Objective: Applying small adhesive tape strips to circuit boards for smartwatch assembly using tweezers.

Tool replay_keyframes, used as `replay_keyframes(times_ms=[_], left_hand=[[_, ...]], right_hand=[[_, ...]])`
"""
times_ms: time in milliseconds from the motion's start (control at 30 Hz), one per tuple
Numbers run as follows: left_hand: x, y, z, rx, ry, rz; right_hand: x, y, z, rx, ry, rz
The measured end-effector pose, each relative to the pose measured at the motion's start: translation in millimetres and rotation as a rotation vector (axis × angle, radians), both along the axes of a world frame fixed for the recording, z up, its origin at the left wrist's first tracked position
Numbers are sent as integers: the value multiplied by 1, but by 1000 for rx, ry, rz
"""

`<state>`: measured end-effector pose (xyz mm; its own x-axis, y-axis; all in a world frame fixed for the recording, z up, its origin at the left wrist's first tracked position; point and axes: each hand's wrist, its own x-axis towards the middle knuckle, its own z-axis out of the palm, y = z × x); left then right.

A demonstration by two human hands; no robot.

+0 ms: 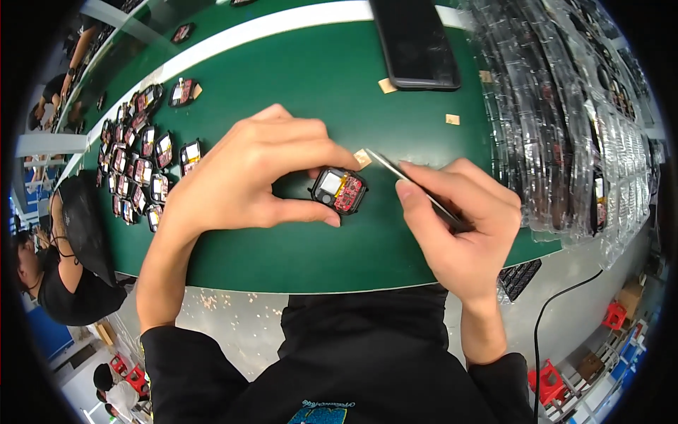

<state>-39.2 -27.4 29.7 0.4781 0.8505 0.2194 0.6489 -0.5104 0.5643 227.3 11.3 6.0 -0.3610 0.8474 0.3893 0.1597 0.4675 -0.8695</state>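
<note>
My left hand [258, 173] is closed around a small black watch case [340, 191], thumb at its near side and fingers at its far side. The case's open face shows a red circuit board, a silvery-white block and a strip of yellow tape. In my right hand [470, 222] a pair of metal tweezers [417, 185] is pinched between thumb and fingers, pointing up and left. Close to the tweezer tips, at the far right corner of the case, is a small tan sticker [362, 158]. Whether the tips grip it I cannot tell.
Many similar watch cases [141, 169] cluster on the green table [282, 261] at left. A black phone [417, 49] lies at the far side, with tan pieces [453, 119] nearby. Stacked clear plastic trays [558, 141] fill the right end. Another person [70, 275] sits at left.
</note>
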Motion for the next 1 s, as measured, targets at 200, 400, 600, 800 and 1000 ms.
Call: replay_keyframes(times_ms=[200, 400, 600, 800, 1000], left_hand=[[5, 1, 1, -12, -36, 37], [5, 1, 2, -35, -46, 46], [0, 3, -4, -3, -86, 24], [5, 11, 11, -51, -37, 57], [-19, 10, 26, 70, -46, 266]], right_hand=[[4, -3, 0, 47, -92, 132], [2, -4, 0, 81, -113, 154], [1, -1, 2, 74, -142, 172], [4, 1, 6, 53, -73, 89], [0, -2, 0, 24, 57, 61]])
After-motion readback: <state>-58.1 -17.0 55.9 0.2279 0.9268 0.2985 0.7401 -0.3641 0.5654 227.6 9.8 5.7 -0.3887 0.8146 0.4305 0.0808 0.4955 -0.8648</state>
